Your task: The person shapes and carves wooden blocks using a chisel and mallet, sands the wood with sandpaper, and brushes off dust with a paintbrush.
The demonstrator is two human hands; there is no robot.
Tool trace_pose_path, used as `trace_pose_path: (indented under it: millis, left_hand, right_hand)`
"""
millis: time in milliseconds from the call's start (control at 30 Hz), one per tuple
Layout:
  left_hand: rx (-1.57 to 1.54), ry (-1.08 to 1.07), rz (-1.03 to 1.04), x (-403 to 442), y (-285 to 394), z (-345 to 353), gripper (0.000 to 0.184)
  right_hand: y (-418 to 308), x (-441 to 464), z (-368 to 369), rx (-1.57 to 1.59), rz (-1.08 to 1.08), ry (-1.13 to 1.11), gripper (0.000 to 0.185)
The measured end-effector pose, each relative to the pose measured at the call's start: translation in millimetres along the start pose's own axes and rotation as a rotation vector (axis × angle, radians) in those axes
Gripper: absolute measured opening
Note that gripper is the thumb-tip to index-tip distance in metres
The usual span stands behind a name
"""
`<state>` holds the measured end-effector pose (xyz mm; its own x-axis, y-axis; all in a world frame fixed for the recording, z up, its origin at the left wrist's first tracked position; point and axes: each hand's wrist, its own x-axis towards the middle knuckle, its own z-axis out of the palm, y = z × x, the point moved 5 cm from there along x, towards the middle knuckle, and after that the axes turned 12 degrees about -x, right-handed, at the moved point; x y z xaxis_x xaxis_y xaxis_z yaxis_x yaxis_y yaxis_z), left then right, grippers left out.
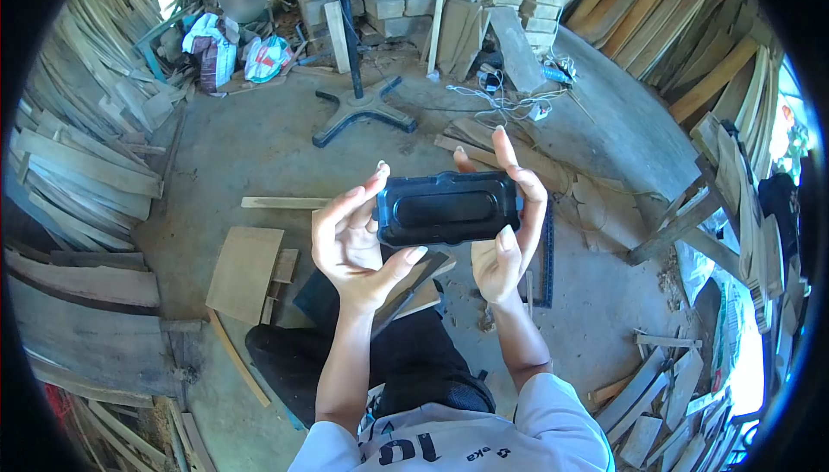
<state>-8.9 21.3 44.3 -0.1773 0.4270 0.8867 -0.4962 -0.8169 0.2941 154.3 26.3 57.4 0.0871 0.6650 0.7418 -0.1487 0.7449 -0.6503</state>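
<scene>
A black rectangular case (447, 208) with a recessed oval panel is held up in front of my chest, between both hands. My left hand (350, 239) grips its left end, with the thumb at the lower corner and fingertips at the upper one. At the right end my right hand (511, 230) holds it, thumb on the lower edge and fingers behind and above. Below the case, a dark flat blade-like piece (410, 292) and a wooden piece (421, 301) lie near my lap, partly hidden by my left hand.
A square board (245, 275) lies on the floor at left. Beyond stands a black pole with a cross-shaped base (364, 114). White cables (509, 102) and a black metal square (547, 269) are on the right. Stacked planks (86, 170) line the sides. A person sits at the back.
</scene>
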Motion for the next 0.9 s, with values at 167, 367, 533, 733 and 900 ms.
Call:
trace_pose_path:
  millis: [167,367,533,733,900]
  left_hand:
    - [0.227,-0.066,-0.083,-2.7,5.2,-0.4,0.065]
    - [0.969,-0.331,-0.638,-76.8,87.0,-46.0,0.075]
    - [0.640,0.396,-1.382,-181.1,204.4,-83.6,0.075]
    - [0.412,0.532,-1.408,-242.4,206.2,-65.3,0.077]
    - [0.457,0.196,-1.338,-213.0,146.2,-31.8,0.064]
  right_hand:
    - [12.0,-10.8,11.8,0.099,0.100,-0.014,0.072]
    - [49.1,-103.0,34.9,-0.240,0.370,-0.658,0.058]
    - [54.9,-198.4,-35.8,-0.424,1.017,-1.192,0.048]
    - [-7.6,-274.6,-125.4,-0.651,1.343,-1.228,0.047]
    - [-44.6,-276.3,-107.3,-0.691,1.436,-0.919,0.045]
